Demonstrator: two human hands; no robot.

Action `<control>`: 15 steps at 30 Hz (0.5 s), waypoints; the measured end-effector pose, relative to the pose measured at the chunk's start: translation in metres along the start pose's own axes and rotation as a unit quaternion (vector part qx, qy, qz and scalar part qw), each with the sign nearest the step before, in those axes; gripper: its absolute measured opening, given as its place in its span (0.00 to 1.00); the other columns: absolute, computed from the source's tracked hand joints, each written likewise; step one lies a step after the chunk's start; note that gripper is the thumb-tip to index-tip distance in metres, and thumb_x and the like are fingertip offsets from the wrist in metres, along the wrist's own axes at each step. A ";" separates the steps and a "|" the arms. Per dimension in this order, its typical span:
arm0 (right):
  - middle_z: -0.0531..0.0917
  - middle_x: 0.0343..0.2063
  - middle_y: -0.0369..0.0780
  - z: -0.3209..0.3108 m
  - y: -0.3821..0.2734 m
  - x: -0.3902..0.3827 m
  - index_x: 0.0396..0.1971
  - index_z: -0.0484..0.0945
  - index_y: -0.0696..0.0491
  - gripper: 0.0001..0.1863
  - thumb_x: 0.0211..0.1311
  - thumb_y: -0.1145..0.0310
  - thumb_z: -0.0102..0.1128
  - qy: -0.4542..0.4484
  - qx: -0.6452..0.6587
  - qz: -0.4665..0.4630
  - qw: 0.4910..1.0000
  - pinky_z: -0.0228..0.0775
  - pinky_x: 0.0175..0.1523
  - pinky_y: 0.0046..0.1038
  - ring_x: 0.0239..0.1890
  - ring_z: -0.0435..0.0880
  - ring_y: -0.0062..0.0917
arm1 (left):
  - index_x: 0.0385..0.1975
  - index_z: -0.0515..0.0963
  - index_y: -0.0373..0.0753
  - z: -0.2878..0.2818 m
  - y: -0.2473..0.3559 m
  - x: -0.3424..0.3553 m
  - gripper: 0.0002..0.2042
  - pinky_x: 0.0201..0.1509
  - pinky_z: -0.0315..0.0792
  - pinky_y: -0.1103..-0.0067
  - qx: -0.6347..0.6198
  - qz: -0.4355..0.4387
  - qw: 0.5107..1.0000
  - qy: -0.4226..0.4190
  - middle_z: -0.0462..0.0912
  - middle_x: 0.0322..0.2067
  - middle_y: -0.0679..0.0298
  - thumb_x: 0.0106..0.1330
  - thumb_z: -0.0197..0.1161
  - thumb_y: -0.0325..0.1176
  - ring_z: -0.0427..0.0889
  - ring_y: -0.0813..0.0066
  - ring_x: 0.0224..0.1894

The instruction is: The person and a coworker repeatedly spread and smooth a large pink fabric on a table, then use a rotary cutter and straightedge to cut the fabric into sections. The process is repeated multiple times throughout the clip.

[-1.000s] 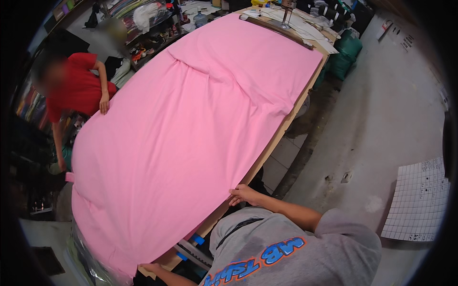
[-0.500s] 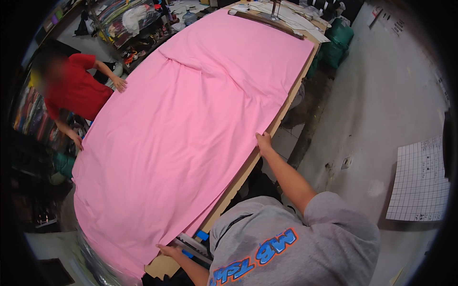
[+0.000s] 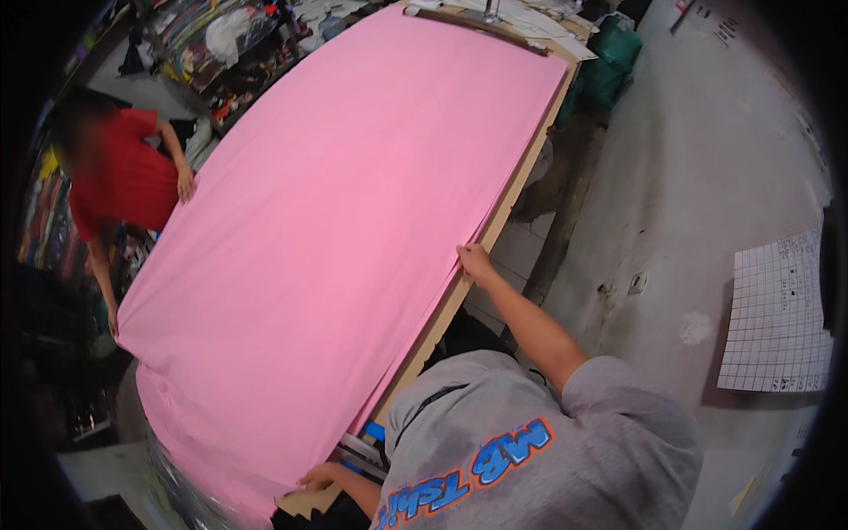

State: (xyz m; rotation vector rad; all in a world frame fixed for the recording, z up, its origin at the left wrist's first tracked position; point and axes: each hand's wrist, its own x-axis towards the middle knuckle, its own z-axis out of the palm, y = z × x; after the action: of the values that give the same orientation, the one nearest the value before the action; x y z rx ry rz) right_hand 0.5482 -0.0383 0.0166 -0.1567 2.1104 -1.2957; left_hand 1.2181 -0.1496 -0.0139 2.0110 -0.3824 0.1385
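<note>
A large sheet of pink fabric (image 3: 344,194) covers the long table, mostly smooth, with its near-left part hanging over the table end. My right hand (image 3: 475,263) is closed on the fabric's right edge, halfway along the table side. Lower down, my left hand (image 3: 320,477) pinches the same edge close to the near corner; its fingertips are partly hidden. Across the table a person in a red shirt (image 3: 132,181) has one hand (image 3: 185,184) on the far edge and the other hand (image 3: 113,322) at the fabric's left corner.
A wooden table edge (image 3: 433,331) runs along my side. At the far end a dark bar (image 3: 477,31) lies across the fabric, near paper pieces. Green bags (image 3: 611,57) stand beyond. A gridded paper sheet (image 3: 770,318) hangs on the right wall. Shelves of folded cloth (image 3: 190,53) stand at left.
The fabric's creases and folds have flattened out, and it lies tauter. My left hand has shifted slightly down and right. The other person's hands have moved outward to the left and nearer.
</note>
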 end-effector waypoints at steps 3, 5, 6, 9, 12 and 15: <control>0.77 0.20 0.32 -0.006 0.007 0.000 0.35 0.81 0.56 0.17 0.77 0.57 0.56 0.021 0.063 0.024 0.998 0.63 0.23 0.25 0.18 0.70 0.17 | 0.58 0.75 0.20 -0.027 -0.020 -0.014 0.31 0.56 0.78 0.57 0.153 -0.051 0.979 -0.126 0.82 0.51 0.32 0.83 0.45 0.50 0.84 0.37 0.50; 0.76 0.21 0.32 -0.004 -0.001 -0.007 0.36 0.81 0.56 0.17 0.76 0.57 0.57 0.020 0.051 0.024 0.998 0.63 0.23 0.25 0.19 0.70 0.17 | 0.54 0.76 0.20 -0.038 -0.033 -0.013 0.30 0.46 0.80 0.63 0.110 -0.170 0.949 -0.244 0.85 0.45 0.41 0.82 0.46 0.50 0.85 0.49 0.42; 0.75 0.21 0.32 -0.004 -0.005 -0.009 0.36 0.81 0.56 0.17 0.76 0.57 0.57 0.018 0.047 0.024 0.998 0.63 0.24 0.25 0.19 0.70 0.17 | 0.52 0.78 0.22 -0.037 -0.046 -0.006 0.29 0.41 0.80 0.67 -0.018 -0.259 0.926 -0.274 0.86 0.39 0.47 0.82 0.47 0.50 0.84 0.56 0.37; 0.74 0.20 0.32 -0.008 0.006 -0.001 0.35 0.80 0.57 0.17 0.76 0.57 0.57 0.012 0.026 -0.005 1.000 0.62 0.23 0.26 0.19 0.70 0.17 | 0.48 0.81 0.25 -0.042 -0.044 -0.028 0.28 0.38 0.77 0.71 -0.078 -0.185 0.922 -0.332 0.84 0.34 0.57 0.82 0.49 0.50 0.81 0.66 0.34; 0.73 0.19 0.32 -0.010 0.019 0.017 0.31 0.80 0.57 0.17 0.75 0.57 0.58 0.028 -0.056 -0.055 0.997 0.61 0.23 0.27 0.18 0.70 0.17 | 0.46 0.82 0.25 -0.043 -0.046 -0.026 0.27 0.41 0.76 0.65 -0.034 -0.090 0.925 -0.369 0.87 0.35 0.53 0.81 0.49 0.50 0.83 0.58 0.35; 0.72 0.17 0.32 -0.012 0.022 0.022 0.28 0.78 0.56 0.18 0.75 0.58 0.58 0.030 -0.098 -0.076 0.992 0.60 0.22 0.27 0.17 0.70 0.16 | 0.45 0.84 0.29 -0.060 -0.019 -0.050 0.27 0.44 0.75 0.60 0.110 0.069 0.964 -0.234 0.88 0.36 0.46 0.80 0.50 0.51 0.84 0.47 0.36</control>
State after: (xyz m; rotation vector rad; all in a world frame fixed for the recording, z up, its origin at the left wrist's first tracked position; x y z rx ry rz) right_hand 0.5291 -0.0271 -0.0088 -0.3745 2.3133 -1.1887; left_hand 1.1810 -0.0781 -0.0156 2.2293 -0.8396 -0.2232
